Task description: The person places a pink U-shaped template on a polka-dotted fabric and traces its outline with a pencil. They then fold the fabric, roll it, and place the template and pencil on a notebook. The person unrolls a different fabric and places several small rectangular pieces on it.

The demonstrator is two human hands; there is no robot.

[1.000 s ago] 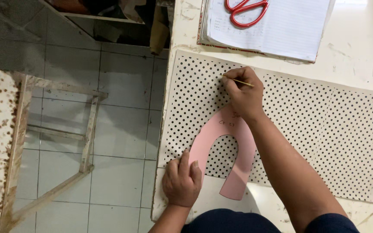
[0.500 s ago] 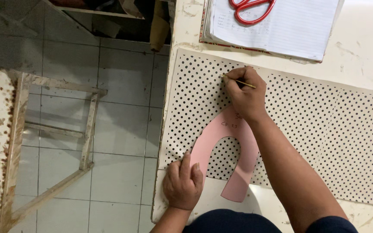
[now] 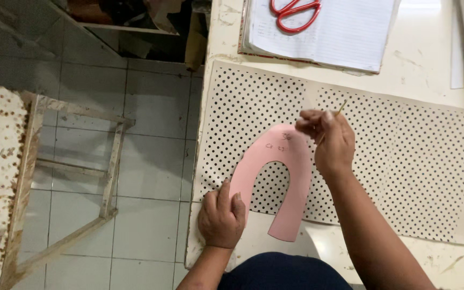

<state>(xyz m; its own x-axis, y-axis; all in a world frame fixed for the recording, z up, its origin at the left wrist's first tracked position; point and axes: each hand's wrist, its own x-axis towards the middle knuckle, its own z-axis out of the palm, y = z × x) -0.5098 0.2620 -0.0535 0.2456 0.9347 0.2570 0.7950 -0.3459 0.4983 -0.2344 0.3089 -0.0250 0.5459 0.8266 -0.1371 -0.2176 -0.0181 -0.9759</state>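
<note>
A pink horseshoe-shaped template (image 3: pixel 285 177) is lying flat on a cream sheet of dotted material (image 3: pixel 404 156), and everything else is best placed from it. The left hand (image 3: pixel 222 215) is resting on the template's lower left leg, fingers spread flat and pressing down rather than gripping, most likely so the piece is not slipping on the sheet. The right hand (image 3: pixel 331 140) is hovering at the template's upper right curve, its fingers pinched narrowly around a thin pencil (image 3: pixel 335 119), whose tip is pointing up and away from the pink edge; whether the tip is touching the sheet I cannot tell. Some handwriting is showing near the top of the arch.

Above the template, past the far edge of the dotted sheet, a lined notebook (image 3: pixel 339 37) is lying open with red scissors (image 3: pixel 294 12) sitting on it, out of the way of the hands. The sheet is covering a worn white table (image 3: pixel 430 59). To the left of the template, beyond the table's edge, a wooden frame (image 3: pixel 108 177) is standing on a tiled floor (image 3: pixel 151 156).
</note>
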